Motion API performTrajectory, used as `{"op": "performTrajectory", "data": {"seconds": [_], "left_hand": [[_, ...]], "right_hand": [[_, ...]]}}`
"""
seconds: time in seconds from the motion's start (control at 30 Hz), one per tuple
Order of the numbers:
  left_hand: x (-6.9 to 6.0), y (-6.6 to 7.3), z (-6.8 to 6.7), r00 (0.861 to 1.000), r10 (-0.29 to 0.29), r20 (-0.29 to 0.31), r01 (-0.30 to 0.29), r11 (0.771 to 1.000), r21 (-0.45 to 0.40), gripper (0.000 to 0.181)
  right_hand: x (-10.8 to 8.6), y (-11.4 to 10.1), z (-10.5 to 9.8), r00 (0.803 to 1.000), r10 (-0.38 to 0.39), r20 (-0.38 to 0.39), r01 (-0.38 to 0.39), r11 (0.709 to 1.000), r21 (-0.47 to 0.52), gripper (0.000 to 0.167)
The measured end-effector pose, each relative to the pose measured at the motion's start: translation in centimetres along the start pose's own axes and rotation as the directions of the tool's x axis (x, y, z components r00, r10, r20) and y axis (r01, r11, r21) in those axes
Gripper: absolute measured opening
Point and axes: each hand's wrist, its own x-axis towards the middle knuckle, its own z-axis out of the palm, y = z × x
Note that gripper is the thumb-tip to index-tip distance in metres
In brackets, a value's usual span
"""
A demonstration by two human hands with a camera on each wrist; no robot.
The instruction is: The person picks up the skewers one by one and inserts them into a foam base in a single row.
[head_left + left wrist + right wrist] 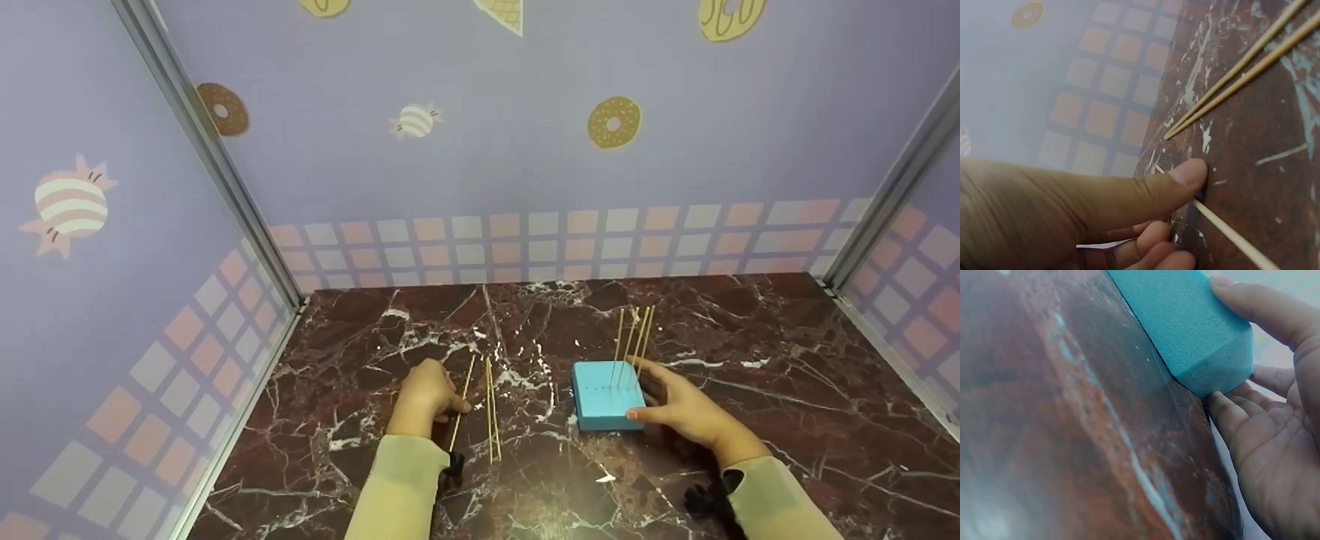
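My left hand (430, 394) pinches a thin bamboo skewer (1235, 239) between thumb and curled fingers, low over the table; the index fingertip is mostly hidden behind the thumb. Just right of it, more skewers (491, 409) lie close together on the table. A light-blue foam block (600, 405) rests flat on the table further right. Several skewers (630, 345) stand upright in its top, toward the right, beside a row of small holes. My right hand (686, 409) grips the block's right side, thumb at the near corner and fingers along the side and back.
The dark red marbled table (570, 487) has white veins and specks. Purple patterned panels enclose it: a back wall (517, 172), a left wall (135, 300) and a right wall (922, 247), with metal posts (225, 172) at the corners.
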Motion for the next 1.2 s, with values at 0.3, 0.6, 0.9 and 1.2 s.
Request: {"op": "performTrajectory", "data": {"seconds": [0.3,0.6,0.9,1.2], "left_hand": [[0.16,-0.07,-0.26,1.000,-0.003,0.002,0.003,0.999,-0.035,0.024],[0.19,-0.14,-0.35,0.999,-0.002,0.044,0.005,0.997,-0.070,0.015],[0.32,-0.35,-0.50,0.999,-0.005,0.052,0.010,0.996,-0.094,0.015],[0.39,-0.47,-0.89,0.997,0.031,0.072,-0.020,0.988,-0.156,0.012]], "right_hand": [[-0.06,-0.13,-0.01,1.000,0.026,0.014,-0.027,0.999,0.026,0.107],[0.01,0.08,0.01,1.000,-0.001,0.009,0.001,0.999,0.047,0.107],[0.09,-0.04,0.00,1.000,0.013,0.003,-0.013,1.000,0.025,0.106],[0.11,0.01,0.01,0.999,0.027,0.021,-0.028,0.998,0.052,0.108]]}}
